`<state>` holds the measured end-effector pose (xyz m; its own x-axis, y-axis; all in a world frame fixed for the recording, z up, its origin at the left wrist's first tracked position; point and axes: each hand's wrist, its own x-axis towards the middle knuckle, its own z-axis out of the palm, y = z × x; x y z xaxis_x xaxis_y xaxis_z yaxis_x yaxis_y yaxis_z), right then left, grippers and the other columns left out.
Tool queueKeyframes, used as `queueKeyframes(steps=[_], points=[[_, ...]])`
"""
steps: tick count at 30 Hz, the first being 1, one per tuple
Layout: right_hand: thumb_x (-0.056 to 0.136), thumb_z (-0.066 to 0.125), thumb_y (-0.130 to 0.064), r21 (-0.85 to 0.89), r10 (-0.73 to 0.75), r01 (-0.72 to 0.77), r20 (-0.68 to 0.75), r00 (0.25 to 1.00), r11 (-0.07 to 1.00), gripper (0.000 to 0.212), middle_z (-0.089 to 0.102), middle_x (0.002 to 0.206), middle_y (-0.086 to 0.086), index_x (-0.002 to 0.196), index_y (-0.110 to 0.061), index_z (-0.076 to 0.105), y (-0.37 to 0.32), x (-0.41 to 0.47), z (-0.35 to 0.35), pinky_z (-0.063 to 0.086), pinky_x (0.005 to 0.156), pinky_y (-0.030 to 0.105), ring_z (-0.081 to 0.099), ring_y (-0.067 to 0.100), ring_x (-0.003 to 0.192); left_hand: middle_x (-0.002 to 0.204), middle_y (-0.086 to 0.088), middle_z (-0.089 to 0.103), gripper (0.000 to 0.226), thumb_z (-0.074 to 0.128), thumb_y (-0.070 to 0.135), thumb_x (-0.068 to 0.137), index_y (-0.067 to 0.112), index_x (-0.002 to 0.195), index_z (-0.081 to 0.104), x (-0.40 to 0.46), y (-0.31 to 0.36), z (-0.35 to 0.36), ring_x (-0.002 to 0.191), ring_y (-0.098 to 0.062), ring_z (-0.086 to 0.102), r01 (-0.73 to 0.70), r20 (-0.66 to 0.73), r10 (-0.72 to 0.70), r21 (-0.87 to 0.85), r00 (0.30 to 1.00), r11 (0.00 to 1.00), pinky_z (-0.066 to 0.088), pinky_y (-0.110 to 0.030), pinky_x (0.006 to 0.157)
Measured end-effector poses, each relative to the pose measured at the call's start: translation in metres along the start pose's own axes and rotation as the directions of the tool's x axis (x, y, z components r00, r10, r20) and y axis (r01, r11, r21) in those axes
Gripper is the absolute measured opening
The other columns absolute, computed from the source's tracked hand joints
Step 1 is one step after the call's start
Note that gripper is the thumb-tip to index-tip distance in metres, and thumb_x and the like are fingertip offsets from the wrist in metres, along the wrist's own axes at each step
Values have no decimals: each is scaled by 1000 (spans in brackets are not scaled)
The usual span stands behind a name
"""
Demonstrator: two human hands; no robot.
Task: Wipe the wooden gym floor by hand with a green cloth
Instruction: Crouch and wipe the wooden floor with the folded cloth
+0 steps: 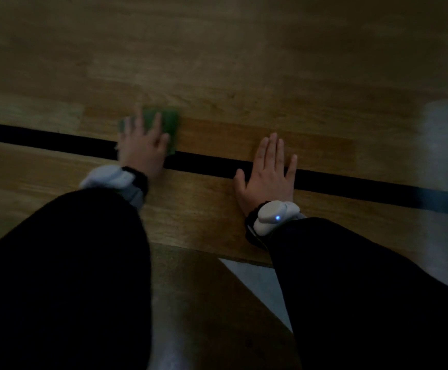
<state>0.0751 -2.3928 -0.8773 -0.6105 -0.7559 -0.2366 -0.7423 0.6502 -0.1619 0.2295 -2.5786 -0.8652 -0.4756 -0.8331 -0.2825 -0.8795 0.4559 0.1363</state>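
Head: left hand [142,148] flat on green cloth [168,124]

Left hand [142,148] blurred, fingers spread flat, palm down. Right hand [268,170] flat, fingers straight, together. Both arms extended, dark-sleeved.

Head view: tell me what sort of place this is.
Probably a gym or sports hall. The wooden floor is varnished strip board crossed by a black court line. The left hand presses a green cloth onto it.

A gym hall: varnished wooden floor [244,76] is stretching beyond the hands, a black court line [57,140] running beneath them.
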Motion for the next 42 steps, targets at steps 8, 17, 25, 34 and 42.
queueKeyframes(steps=[8,17,25,34,42], points=[[94,23,-51,-1,8,-8,-12,1000,1000,79,-15,159,9,150,-7,-10,-1,0,2,-11,115,47,-14,23,147,160,-11,0,53,24,38,103,24,153,12,-20,-96,-9,147,-32,-2,383,-30,-386,-84,922,920,2,-49,118],[93,22,-52,-34,18,-19,-14,1000,999,79,-13,159,10,151,-7,-8,-3,2,3,-9,116,47,-12,24,147,160,-9,-7,54,24,40,102,28,152,9,-74,-10,16,147,-31,-6,-32,11,31,62,999,998,5,-50,118],[94,24,-52,-37,23,-25,-50,998,999,78,-9,160,9,152,-8,-4,-4,0,4,-6,117,47,-8,23,147,158,1,-19,80,-21,80,67,39,136,-24,-127,-12,38,146,-22,-18,-292,182,286,9,941,956,-9,-43,116],[97,26,-51,-66,-204,205,23,979,977,78,-26,155,8,149,-11,-16,-14,-48,-12,-14,116,41,-21,22,145,156,3,-25,58,20,53,98,42,147,-9,-127,-7,33,145,-21,-21,-237,170,226,46,959,971,-9,-44,117],[98,13,-54,-71,-299,311,146,943,948,68,-20,158,-4,150,-21,-15,-40,-107,19,-16,115,43,-18,14,145,157,2,-22,57,23,49,100,38,150,-2,-132,-28,26,146,-23,-18,-170,165,173,-31,971,985,-6,-47,118]])
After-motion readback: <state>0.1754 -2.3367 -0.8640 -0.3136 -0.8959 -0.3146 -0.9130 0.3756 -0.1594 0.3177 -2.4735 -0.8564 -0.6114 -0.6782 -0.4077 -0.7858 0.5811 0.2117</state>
